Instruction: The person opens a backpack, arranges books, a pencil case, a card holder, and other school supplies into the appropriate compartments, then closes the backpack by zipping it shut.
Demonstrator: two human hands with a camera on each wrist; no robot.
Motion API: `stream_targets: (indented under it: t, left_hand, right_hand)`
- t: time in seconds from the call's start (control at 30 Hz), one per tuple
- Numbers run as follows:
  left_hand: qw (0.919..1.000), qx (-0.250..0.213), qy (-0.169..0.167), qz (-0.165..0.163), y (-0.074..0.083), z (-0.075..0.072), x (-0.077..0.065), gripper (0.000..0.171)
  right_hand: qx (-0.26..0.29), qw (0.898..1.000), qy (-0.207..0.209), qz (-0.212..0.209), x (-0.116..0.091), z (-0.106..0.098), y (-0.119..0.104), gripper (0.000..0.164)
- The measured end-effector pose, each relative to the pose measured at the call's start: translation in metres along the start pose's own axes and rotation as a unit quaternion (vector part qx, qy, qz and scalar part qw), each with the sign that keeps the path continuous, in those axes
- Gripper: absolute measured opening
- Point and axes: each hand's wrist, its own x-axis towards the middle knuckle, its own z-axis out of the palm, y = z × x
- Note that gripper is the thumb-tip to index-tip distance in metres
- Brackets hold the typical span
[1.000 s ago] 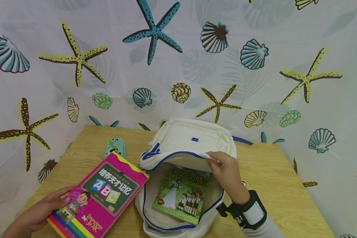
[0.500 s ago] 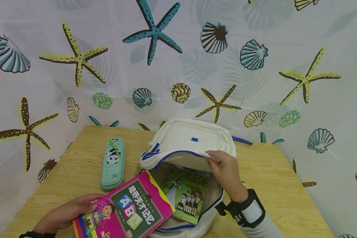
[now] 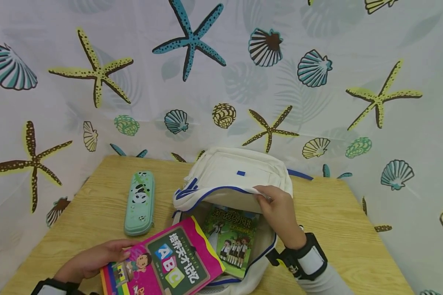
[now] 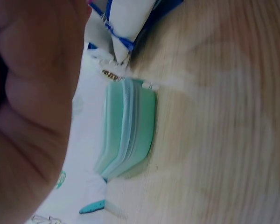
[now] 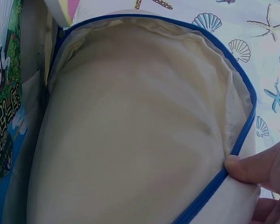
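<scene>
A white backpack [image 3: 221, 164] with blue zipper edging lies unzipped on the table. Inside it rests a green book [image 3: 236, 241] with cartoon children on its cover. In the head view my left hand [image 3: 96, 259] grips a pink ABC book [image 3: 162, 262] by its left edge; the book's far corner overlaps the bag's opening. My right hand [image 3: 278, 207] pinches the blue-edged rim of the flap and holds it raised. The right wrist view shows the thumb [image 5: 247, 168] on the zipper edge and the pale lining [image 5: 130, 126]. Only part of my left hand [image 4: 32, 102] shows in the left wrist view.
A mint pencil case [image 3: 139, 205] with a panda picture lies left of the backpack on the wooden table [image 3: 328, 229]. Behind stands a white cloth [image 3: 214, 90] printed with starfish and shells. A blue strap [image 3: 300, 174] sticks out behind the bag.
My left hand has carried the pink book rightward, from beside the backpack to over its opening, uncovering the pencil case. The right hand stays on the flap, almost still.
</scene>
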Motion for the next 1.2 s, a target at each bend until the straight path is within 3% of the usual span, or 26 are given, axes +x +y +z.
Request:
stream_targets:
  t: [0.1, 0.23, 0.37, 0.5, 0.8, 1.0, 1.13, 1.2]
  left_hand:
    - [0.9996, 0.019, 0.019, -0.006, 0.001, 0.001, 0.011, 0.039]
    - [0.9938, 0.060, 0.091, -0.025, 0.004, 0.006, 0.031, 0.047]
    - [0.9791, 0.083, 0.182, -0.034, 0.005, 0.015, 0.057, 0.058]
    - [0.9644, 0.090, 0.246, -0.036, 0.003, 0.025, 0.082, 0.059]
    - [0.9555, 0.085, 0.281, -0.025, 0.007, 0.035, 0.114, 0.052]
    - [0.9374, 0.106, 0.332, -0.018, 0.010, 0.047, 0.134, 0.048]
    - [0.9229, 0.133, 0.361, 0.013, 0.009, 0.054, 0.152, 0.044]
    - [0.9200, 0.138, 0.365, 0.029, 0.008, 0.057, 0.160, 0.044]
  right_hand:
    - [-0.001, 1.000, -0.001, -0.003, -0.001, 0.000, 0.000, 0.017]
    - [-0.002, 1.000, 0.000, -0.006, -0.001, -0.001, 0.001, 0.017]
    - [-0.003, 1.000, 0.001, -0.002, -0.001, -0.001, 0.000, 0.017]
    - [-0.002, 1.000, -0.002, 0.003, -0.001, 0.000, 0.000, 0.016]
    - [0.001, 1.000, 0.001, 0.001, -0.002, 0.000, 0.000, 0.015]
    - [0.003, 1.000, -0.002, 0.007, -0.002, -0.001, 0.000, 0.015]
    - [0.003, 1.000, -0.006, 0.016, -0.002, -0.002, -0.001, 0.015]
    - [0.004, 1.000, -0.012, 0.025, -0.002, -0.002, -0.002, 0.015]
